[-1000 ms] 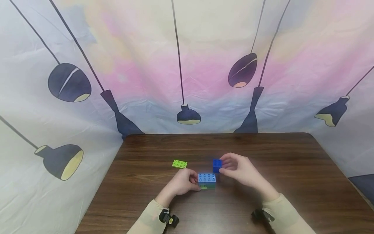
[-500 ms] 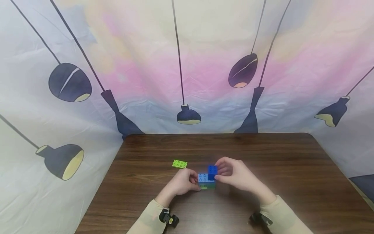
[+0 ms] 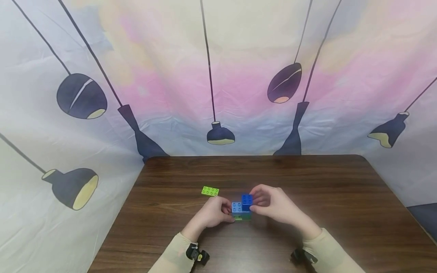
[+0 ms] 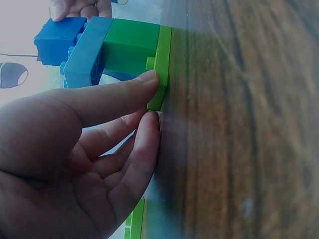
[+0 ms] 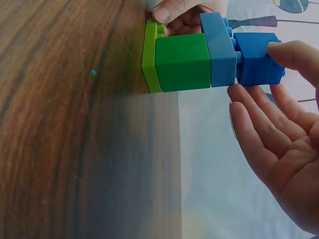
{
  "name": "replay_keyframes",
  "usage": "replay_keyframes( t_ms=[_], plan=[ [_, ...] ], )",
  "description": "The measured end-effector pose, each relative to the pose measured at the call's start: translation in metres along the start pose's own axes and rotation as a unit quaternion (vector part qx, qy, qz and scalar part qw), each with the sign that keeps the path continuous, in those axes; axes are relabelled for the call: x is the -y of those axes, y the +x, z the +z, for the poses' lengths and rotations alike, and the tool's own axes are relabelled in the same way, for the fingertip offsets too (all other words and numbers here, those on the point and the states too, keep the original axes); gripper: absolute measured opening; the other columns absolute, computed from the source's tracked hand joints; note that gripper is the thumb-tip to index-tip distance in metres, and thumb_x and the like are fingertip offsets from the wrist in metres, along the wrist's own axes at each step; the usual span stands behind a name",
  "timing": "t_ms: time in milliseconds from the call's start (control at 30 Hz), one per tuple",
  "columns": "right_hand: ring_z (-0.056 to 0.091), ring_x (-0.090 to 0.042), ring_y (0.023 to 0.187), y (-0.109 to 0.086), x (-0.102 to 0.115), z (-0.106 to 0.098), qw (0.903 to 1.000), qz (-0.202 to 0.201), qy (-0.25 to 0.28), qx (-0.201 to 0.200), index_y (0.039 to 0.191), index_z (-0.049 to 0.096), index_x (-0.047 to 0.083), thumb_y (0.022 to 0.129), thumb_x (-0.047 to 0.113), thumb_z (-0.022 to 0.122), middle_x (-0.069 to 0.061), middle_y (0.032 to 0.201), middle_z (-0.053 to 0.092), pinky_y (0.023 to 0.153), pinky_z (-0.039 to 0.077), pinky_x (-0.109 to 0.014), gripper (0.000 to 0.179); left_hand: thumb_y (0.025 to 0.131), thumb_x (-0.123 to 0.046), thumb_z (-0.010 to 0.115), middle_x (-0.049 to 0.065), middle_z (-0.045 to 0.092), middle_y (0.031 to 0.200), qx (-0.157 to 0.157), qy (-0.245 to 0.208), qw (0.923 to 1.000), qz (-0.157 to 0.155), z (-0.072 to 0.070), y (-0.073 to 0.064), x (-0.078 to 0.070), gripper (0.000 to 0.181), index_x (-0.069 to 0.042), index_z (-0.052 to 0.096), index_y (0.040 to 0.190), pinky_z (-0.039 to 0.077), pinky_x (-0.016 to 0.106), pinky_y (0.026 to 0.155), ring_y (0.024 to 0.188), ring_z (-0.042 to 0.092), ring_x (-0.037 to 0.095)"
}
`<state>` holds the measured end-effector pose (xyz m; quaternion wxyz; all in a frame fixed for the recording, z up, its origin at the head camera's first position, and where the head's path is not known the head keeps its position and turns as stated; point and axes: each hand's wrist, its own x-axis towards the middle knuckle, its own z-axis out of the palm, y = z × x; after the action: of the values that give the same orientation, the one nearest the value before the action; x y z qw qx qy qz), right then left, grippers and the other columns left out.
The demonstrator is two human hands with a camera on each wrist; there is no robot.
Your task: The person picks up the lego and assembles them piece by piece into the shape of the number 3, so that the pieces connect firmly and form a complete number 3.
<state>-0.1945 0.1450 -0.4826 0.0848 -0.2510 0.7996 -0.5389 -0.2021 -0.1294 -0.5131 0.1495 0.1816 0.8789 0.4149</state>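
Observation:
A small stack of toy building bricks stands on the table. Its base is a thin lime plate [image 5: 151, 64], with a green brick [image 5: 182, 62] on it and a longer light blue brick [image 3: 236, 207] above. My left hand [image 3: 213, 213] pinches the lime base plate at its left end, thumb on top. With thumb and fingers, my right hand [image 3: 278, 203] holds a dark blue brick [image 3: 247, 202] over the right half of the light blue brick. Studs show in the narrow gap between these two in the right wrist view.
A loose lime plate [image 3: 210, 191] with studs lies on the brown wooden table [image 3: 164, 212], behind my left hand. A cloth backdrop [image 3: 170, 76] with painted lamps hangs behind the table. Each wrist bears a small black camera.
My right hand has brought the dark blue brick left and toward me, from behind the stack's right end to the light blue brick's right half. The left hand has stayed put.

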Motion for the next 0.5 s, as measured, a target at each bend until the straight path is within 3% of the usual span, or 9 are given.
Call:
replay_keyframes(
  t_ms=[500],
  plan=[
    [0.075, -0.018, 0.101, 0.0010, -0.0029, 0.0013, 0.9997, -0.010, -0.022, 0.001, 0.120, 0.068, 0.016, 0.092, 0.018, 0.087, 0.000, 0.112, 0.076, 0.085, 0.061, -0.032, 0.035, 0.081, -0.005, 0.094, -0.007, 0.068, 0.080, -0.001, -0.003, 1.0000, -0.002, 0.0006, -0.0003, 0.0003, 0.022, -0.010, 0.077, 0.095, 0.052, 0.028, 0.068, 0.074, 0.062, 0.012]
  ],
)
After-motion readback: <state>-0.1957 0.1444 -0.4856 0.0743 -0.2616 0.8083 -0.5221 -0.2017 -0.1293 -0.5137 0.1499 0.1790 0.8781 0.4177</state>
